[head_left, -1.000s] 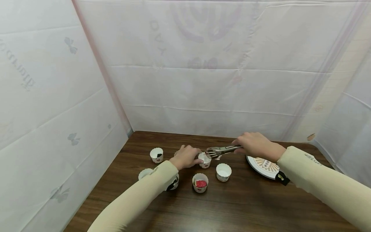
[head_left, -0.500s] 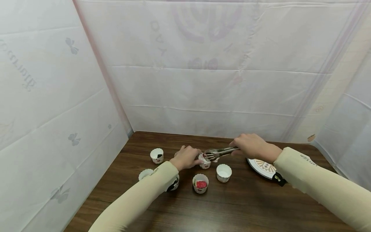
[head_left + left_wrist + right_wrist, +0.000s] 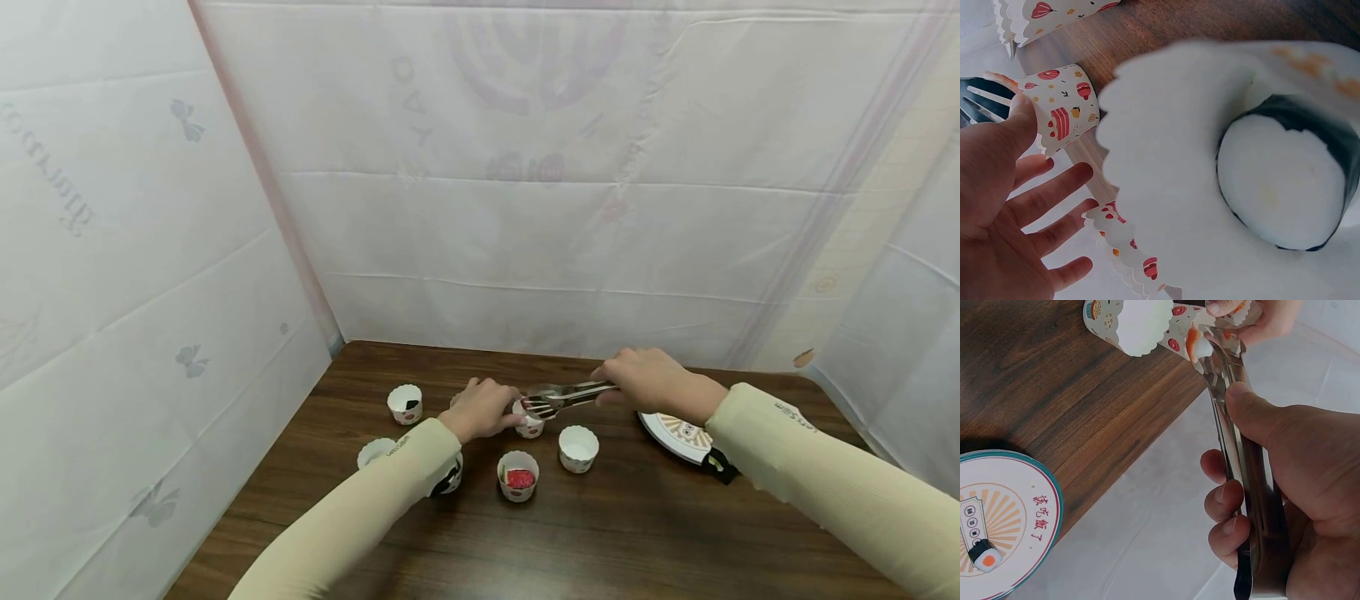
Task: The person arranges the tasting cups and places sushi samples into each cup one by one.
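My left hand (image 3: 483, 408) holds a patterned paper cup (image 3: 530, 427) by its rim, thumb on one side and index finger on the other. In the left wrist view its remaining fingers spread below the cup. My right hand (image 3: 648, 385) grips metal tongs (image 3: 1250, 481), fingers curled round the handle. The tong tips are at the cup's mouth, with an orange and white sushi-like piece (image 3: 1199, 347) at them. How far that piece sits inside the cup cannot be told. Just right stands another white paper cup (image 3: 578, 450).
A cup with a red-topped piece (image 3: 520, 478) stands nearer. To the left are a cup with something black inside (image 3: 406, 405) and another partly hidden cup (image 3: 375, 451). A nori-wrapped rice roll (image 3: 1282, 181) fills a cup near my left wrist. At right, a round plate (image 3: 1013, 494) bears a small sushi roll (image 3: 985, 555).
My right hand has moved slightly left, bringing the tong tips closer over the cup by my left hand. The left hand has stayed nearly still.
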Tool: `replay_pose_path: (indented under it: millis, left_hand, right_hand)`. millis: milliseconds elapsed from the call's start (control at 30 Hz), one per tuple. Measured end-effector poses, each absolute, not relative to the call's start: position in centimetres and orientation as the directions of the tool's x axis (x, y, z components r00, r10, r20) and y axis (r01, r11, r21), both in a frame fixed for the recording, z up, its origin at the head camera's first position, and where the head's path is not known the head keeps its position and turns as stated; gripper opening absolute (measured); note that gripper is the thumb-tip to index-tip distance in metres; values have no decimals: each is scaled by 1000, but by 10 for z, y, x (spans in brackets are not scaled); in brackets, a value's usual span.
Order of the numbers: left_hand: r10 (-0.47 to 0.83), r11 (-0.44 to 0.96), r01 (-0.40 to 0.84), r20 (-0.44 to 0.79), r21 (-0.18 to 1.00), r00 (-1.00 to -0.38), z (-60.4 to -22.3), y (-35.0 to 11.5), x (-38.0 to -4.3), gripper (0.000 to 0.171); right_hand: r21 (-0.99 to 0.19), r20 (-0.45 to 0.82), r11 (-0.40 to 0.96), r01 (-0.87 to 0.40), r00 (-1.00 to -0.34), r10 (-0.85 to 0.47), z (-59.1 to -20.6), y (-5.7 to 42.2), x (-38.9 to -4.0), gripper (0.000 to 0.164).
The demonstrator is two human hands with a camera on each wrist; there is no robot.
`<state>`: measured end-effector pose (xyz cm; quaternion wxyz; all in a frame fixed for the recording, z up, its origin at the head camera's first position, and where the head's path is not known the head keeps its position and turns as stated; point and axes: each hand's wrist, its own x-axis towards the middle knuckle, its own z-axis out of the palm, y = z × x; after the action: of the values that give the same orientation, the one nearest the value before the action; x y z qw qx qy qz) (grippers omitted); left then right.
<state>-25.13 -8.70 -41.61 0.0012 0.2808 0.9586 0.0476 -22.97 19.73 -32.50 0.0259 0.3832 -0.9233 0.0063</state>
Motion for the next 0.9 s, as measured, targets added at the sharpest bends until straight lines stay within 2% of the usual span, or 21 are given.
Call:
replay_pose_path:
  millis: [233, 533, 900]
  left_hand:
    - [533, 842, 532, 16, 89, -846, -414, -87, -250, 44]
    - [534, 842, 533, 19, 83, -846, -414, -88, -250, 45]
    - [550, 833, 551, 32, 55, -835, -418, -85, -254, 46]
  right_hand:
    - [8, 59, 724, -690, -723, -689, -323, 201, -230, 37]
    - [7, 90, 718, -696, -715, -693, -322, 204, -230, 37]
    - [-10, 91, 739, -674, -736, -670, -326, 214, -229, 44]
